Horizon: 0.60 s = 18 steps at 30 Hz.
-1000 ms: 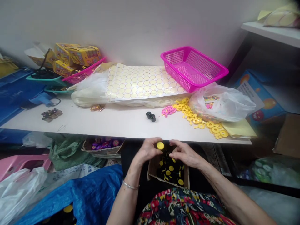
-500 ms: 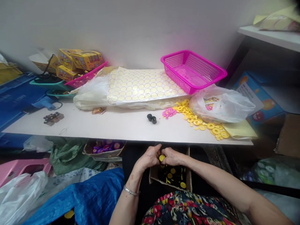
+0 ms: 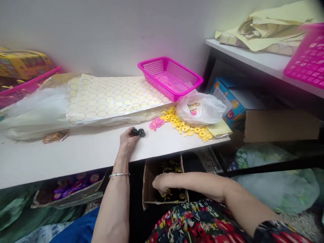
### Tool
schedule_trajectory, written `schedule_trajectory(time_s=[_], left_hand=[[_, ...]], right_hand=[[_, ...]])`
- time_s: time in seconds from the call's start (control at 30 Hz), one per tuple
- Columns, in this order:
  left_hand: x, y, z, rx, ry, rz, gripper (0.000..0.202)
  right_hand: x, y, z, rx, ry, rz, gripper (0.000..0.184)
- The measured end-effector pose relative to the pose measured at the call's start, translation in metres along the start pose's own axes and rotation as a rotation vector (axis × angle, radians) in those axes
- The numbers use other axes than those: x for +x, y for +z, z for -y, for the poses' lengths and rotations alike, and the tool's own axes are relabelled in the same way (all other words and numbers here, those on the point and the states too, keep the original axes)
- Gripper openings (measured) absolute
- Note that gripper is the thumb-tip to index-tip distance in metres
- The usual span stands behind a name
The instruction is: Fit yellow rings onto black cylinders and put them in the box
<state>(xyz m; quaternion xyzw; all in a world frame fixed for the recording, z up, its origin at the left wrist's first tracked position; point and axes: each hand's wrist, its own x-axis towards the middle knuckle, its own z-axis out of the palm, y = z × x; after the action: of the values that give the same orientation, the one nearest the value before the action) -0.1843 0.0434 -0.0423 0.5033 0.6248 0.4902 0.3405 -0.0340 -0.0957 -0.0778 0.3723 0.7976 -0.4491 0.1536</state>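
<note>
1. Head view, left hand: the left hand (image 3: pixel 128 139) rests at the white tabletop (image 3: pixel 98 158), its fingers curled against the left side of a few small black cylinders (image 3: pixel 142 133). The fingertips are partly hidden, so I cannot tell whether they grip one or merely touch it.
2. Head view, right hand: the right hand (image 3: pixel 162 183) reaches down into the cardboard box (image 3: pixel 149 168), among small black-and-yellow pieces (image 3: pixel 181 195). Its fingers are bent and out of sight; whether they pinch anything, I cannot tell.
3. Head view, progress: only that small cluster of cylinders stands out on the tabletop, while many pieces remain in the box, so most of the handling looks still undone. Beyond the cylinders, the loose pink bits (image 3: pixel 157 124) and yellow ring-shaped pieces (image 3: pixel 186 128) lie heaped, seemingly unused. Whether any piece is finished cannot be told.
</note>
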Motion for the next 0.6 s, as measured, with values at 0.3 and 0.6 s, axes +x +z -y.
schedule_trajectory(time_s=[0.3, 0.6], left_hand=[[-0.038, -0.003, 0.004, -0.106, -0.109, -0.171, 0.041], [-0.082, 0.048, 0.012, 0.036, -0.044, -0.095, 0.039]], right_hand=[[-0.050, -0.118, -0.044, 0.184, 0.008, -0.667, 0.021], [0.006, -0.147, -0.048, -0.011, 0.198, -0.964, 0.022]])
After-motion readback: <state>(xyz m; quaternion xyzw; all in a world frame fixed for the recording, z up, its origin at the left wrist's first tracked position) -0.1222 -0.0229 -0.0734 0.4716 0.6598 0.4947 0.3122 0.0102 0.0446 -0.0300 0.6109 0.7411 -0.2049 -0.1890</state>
